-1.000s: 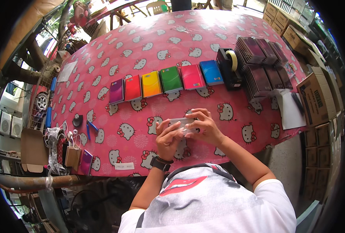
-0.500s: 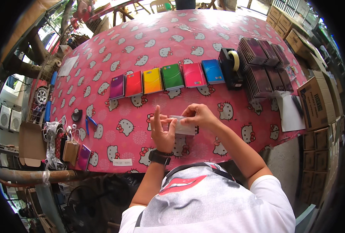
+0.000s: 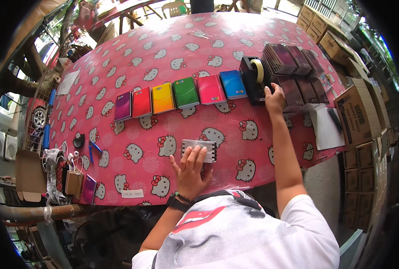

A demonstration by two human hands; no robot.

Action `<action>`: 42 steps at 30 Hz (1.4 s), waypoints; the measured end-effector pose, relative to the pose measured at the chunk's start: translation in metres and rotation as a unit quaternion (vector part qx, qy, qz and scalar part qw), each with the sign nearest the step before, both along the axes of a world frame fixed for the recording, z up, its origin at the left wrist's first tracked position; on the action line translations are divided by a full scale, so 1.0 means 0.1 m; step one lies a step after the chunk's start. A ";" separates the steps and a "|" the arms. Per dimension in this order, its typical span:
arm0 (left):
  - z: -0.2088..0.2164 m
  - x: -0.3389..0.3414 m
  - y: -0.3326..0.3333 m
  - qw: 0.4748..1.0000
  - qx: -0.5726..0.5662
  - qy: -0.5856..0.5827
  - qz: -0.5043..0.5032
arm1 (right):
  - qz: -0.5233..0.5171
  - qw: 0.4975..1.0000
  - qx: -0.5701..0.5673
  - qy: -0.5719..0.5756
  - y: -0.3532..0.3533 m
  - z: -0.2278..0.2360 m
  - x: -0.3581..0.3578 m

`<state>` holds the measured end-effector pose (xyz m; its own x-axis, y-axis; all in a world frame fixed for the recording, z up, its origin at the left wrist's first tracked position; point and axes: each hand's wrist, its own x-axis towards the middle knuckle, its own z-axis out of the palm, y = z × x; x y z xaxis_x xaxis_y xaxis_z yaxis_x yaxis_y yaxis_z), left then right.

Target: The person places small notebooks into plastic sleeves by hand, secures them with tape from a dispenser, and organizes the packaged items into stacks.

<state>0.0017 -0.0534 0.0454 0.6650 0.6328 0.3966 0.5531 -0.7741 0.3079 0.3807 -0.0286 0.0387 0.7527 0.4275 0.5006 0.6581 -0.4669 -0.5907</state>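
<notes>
My left hand point(image 3: 191, 170) lies open with its fingers flat on a small spiral notebook bundle point(image 3: 208, 152), which has a whitish top and black rings at its sides. At the right side of a black tape dispenser point(image 3: 248, 83) with a roll of pale tape point(image 3: 257, 69) is my right hand point(image 3: 275, 99). Its thumb and fingers are curled together against the dispenser's near end; what they pinch there is too small to make out.
A row of colourful spiral notebooks point(image 3: 186, 92) runs left from the dispenser. Stacked dark notebook packs point(image 3: 293, 78) stand right of it, beside white paper point(image 3: 322, 130) and cardboard boxes point(image 3: 358, 114). Blue pliers point(image 3: 91, 150) lie at the left on the pink table cover point(image 3: 150, 130).
My right hand has left the bundle and reached up and right to the tape dispenser. My left hand has flattened onto the bundle. The view has shifted slightly.
</notes>
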 end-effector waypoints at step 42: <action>0.41 0.19 0.20 0.994 -0.073 0.076 0.011 | 0.635 0.655 -0.392 0.121 0.65 0.57 -1.76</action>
